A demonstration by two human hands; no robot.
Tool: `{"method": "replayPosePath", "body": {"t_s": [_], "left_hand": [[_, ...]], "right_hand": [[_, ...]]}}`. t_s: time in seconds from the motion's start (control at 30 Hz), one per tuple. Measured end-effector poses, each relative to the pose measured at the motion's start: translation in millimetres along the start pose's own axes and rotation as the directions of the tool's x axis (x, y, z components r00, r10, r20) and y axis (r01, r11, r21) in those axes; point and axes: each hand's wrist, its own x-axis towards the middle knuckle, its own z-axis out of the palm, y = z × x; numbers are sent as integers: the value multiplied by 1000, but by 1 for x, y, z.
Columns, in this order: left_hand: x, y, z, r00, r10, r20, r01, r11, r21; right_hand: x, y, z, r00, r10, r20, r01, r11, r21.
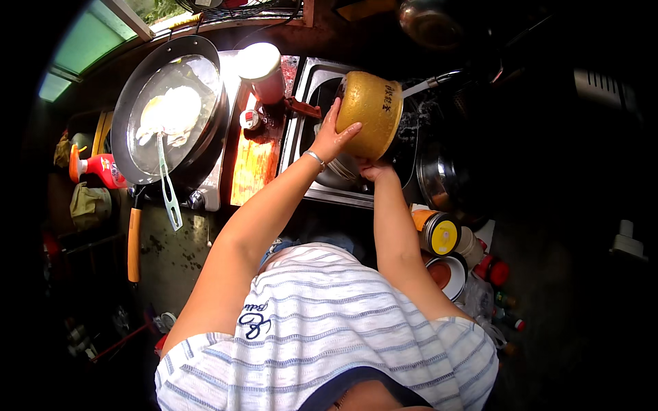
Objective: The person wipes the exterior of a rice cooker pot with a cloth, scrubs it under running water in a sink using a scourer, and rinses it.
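A wet yellow pot (369, 114) with dark writing on its side is tilted over the metal sink (334, 191). My left hand (331, 134) grips its near left side, thumb spread on the wall. My right hand (374, 169) is at the pot's lower edge; its fingers are partly hidden, so its hold is unclear. Beyond the pot, a faucet (437, 80) reaches over the sink, and water splashes to the pot's right. Stacked dishes (343, 167) lie in the basin below my hands. A red handle (303, 107) rests across the sink's left rim.
Left of the sink, a large wok (123, 118) holds liquid and a metal spatula (168, 190). Between them stand a white-lidded jar (262, 74) and a small capped container (250, 119). A metal pot (437, 172) and a yellow-lidded jar (443, 237) are at the right.
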Motion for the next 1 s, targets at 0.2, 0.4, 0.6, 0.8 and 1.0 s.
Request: {"method": "replayPosePath", "body": {"t_s": [0.2,0.4,0.6,0.8,1.0], "left_hand": [[-12,-5,-2,994,80,-78,-73,993,97],[-18,1,3,996,73,-55,-58,970,238],[-23,-3,-1,993,111,-26,-107,987,120],[-23,-10,-11,1000,11,-7,-11,998,-55],[-29,-8,-8,993,-15,-115,31,990,134]], "right_hand": [[-3,-2,7,999,-13,-48,10,997,-77],[-3,3,6,1000,15,-24,-19,985,-174],[-8,5,8,998,58,21,-53,978,-199],[-17,8,7,986,159,59,-153,984,-95],[-5,14,-5,903,336,267,-363,930,55]]}}
